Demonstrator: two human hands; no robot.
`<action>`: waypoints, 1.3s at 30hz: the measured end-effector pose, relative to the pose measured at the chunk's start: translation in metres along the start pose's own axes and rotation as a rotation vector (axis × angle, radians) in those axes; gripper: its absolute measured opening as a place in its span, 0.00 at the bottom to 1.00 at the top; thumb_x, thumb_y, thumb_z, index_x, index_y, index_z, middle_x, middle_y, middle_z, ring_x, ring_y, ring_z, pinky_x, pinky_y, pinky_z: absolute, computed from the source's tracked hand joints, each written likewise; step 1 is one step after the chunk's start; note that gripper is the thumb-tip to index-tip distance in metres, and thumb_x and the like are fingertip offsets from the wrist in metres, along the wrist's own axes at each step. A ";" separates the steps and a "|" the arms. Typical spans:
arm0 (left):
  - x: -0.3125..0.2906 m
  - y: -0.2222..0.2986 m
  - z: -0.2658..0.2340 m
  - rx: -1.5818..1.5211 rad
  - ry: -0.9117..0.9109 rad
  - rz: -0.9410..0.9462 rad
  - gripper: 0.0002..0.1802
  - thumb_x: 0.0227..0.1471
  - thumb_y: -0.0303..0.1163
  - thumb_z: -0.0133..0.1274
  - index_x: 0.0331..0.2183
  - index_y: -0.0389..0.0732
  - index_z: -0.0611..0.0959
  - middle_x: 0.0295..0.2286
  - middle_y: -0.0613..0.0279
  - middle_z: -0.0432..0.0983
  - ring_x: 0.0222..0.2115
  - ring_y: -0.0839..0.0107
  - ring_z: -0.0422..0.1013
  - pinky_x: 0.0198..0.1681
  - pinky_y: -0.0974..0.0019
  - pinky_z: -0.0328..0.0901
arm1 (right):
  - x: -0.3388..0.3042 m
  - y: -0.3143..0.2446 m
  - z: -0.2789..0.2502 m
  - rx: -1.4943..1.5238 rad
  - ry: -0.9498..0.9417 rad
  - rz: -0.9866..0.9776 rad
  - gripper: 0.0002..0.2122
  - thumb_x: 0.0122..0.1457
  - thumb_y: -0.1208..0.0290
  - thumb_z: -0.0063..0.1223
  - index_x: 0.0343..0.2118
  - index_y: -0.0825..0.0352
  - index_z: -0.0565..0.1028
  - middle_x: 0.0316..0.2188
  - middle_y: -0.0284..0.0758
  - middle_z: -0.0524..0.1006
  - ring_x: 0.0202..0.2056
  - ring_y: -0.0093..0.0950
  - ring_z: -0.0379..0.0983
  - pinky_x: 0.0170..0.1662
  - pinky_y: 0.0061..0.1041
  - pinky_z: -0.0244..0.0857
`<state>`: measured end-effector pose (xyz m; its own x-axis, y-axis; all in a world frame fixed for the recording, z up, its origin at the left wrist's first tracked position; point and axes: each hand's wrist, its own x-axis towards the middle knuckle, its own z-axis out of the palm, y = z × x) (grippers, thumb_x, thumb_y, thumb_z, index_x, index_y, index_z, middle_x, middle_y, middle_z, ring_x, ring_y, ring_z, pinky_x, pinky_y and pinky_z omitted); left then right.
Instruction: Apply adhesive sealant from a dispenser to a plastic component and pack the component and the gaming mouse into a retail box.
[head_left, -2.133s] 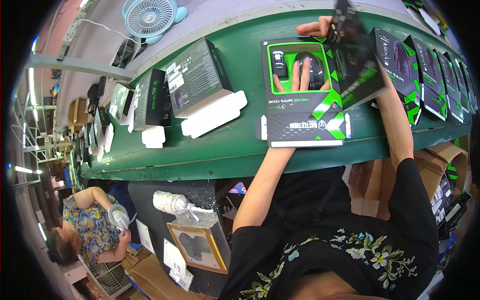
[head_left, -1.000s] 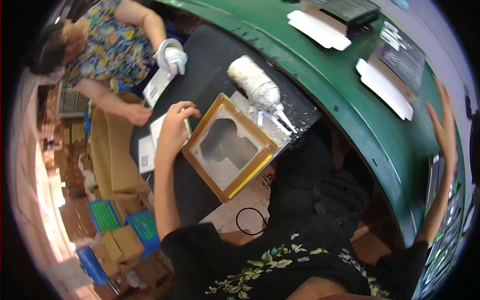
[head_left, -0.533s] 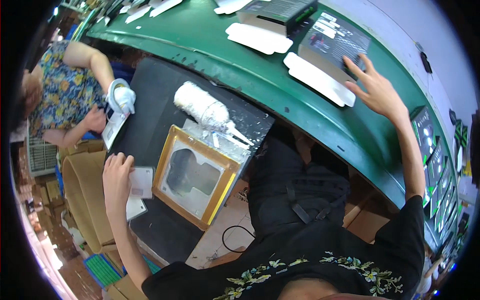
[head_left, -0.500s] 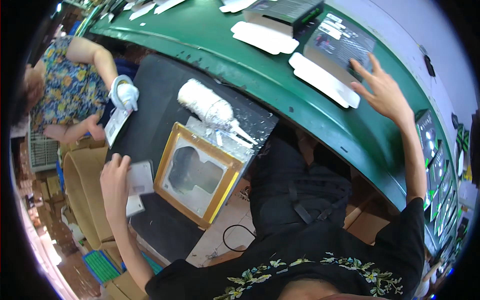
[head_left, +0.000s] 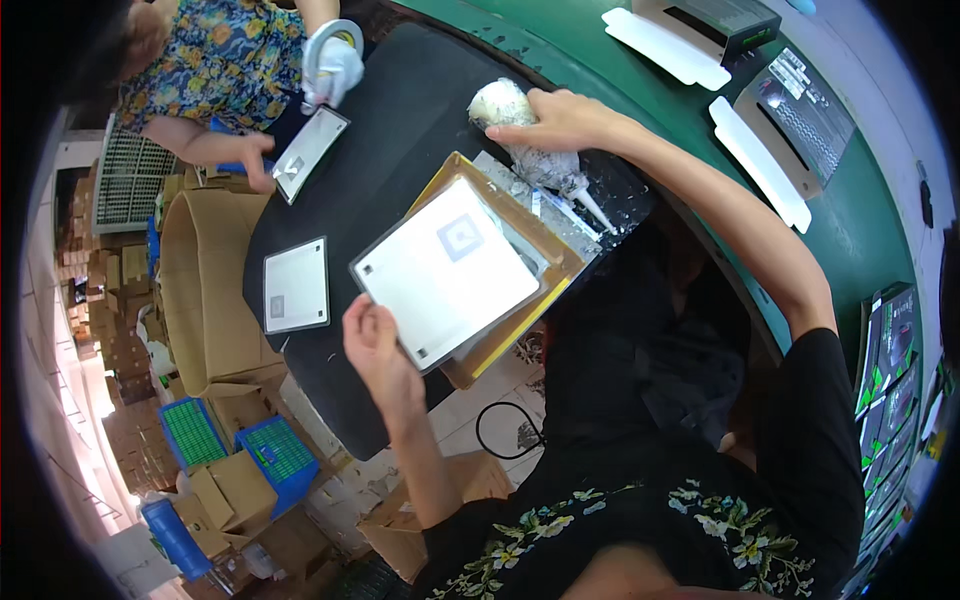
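Beside a long green bench, a black tabletop is shared with a co-worker, and its corner nearest the bench is flecked with white. A square white panel with a dark rounded border is held slantwise over a shallow frame edged in brown tape; its near-left edge is pinched by the fingers of the left hand (where the thumb is placed cannot be told). Because the panel is gripped at that one side only, it could be twisted or dropped if the pinch were loosened. Whether it is supported by the frame beneath cannot be made out, and should it be set down askew, the frame's opening would be covered unevenly. A white, crust-covered squeeze bottle, laid on its side, is clasped from above by the right hand. Since its thin nozzle is aimed away from the panel, toward the table's edge, any careless squeeze would probably be spilled there; if it were swung across, the clean white face could be smeared. A smaller white panel is left lying to the left, where it might be nudged by the left forearm.
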<state>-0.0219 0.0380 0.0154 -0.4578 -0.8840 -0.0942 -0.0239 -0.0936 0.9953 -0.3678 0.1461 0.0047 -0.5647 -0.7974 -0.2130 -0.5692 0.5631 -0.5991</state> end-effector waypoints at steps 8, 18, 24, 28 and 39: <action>0.000 0.002 -0.007 0.036 -0.070 -0.272 0.12 0.65 0.32 0.44 0.47 0.37 0.67 0.33 0.61 0.76 0.27 0.81 0.72 0.26 0.77 0.67 | -0.028 0.001 -0.059 0.638 0.008 -0.108 0.36 0.51 0.42 0.60 0.53 0.71 0.71 0.46 0.43 0.76 0.45 0.31 0.76 0.49 0.29 0.69; 0.010 0.003 -0.008 0.122 -0.158 -0.262 0.12 0.67 0.34 0.41 0.47 0.38 0.67 0.27 0.59 0.76 0.19 0.82 0.73 0.18 0.81 0.67 | -0.082 -0.071 -0.019 1.267 0.001 -0.528 0.33 0.39 0.77 0.73 0.52 0.70 0.71 0.47 0.37 0.77 0.50 0.29 0.73 0.57 0.32 0.64; 0.012 0.008 -0.001 0.093 -0.169 -0.287 0.09 0.67 0.34 0.39 0.44 0.40 0.65 0.30 0.55 0.78 0.22 0.77 0.77 0.20 0.78 0.72 | -0.074 -0.091 0.015 1.210 -0.198 -0.483 0.29 0.40 0.78 0.73 0.49 0.72 0.74 0.43 0.37 0.80 0.45 0.24 0.74 0.54 0.26 0.65; 0.017 0.001 -0.009 0.051 -0.222 -0.289 0.07 0.67 0.34 0.40 0.42 0.41 0.65 0.30 0.54 0.78 0.21 0.75 0.78 0.20 0.77 0.73 | -0.046 -0.092 0.019 1.200 0.032 -0.452 0.21 0.45 0.75 0.71 0.44 0.73 0.77 0.41 0.38 0.81 0.43 0.25 0.77 0.51 0.27 0.68; 0.019 0.001 -0.005 0.102 -0.207 -0.266 0.08 0.67 0.35 0.40 0.41 0.41 0.66 0.28 0.57 0.78 0.20 0.77 0.77 0.19 0.79 0.71 | -0.033 -0.054 0.000 1.173 0.142 -0.421 0.23 0.46 0.74 0.71 0.46 0.72 0.76 0.42 0.38 0.80 0.44 0.26 0.76 0.52 0.28 0.67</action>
<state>-0.0266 0.0192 0.0147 -0.5938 -0.7221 -0.3549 -0.2504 -0.2533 0.9344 -0.3186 0.1419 0.0439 -0.5696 -0.7965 0.2028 0.1117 -0.3195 -0.9410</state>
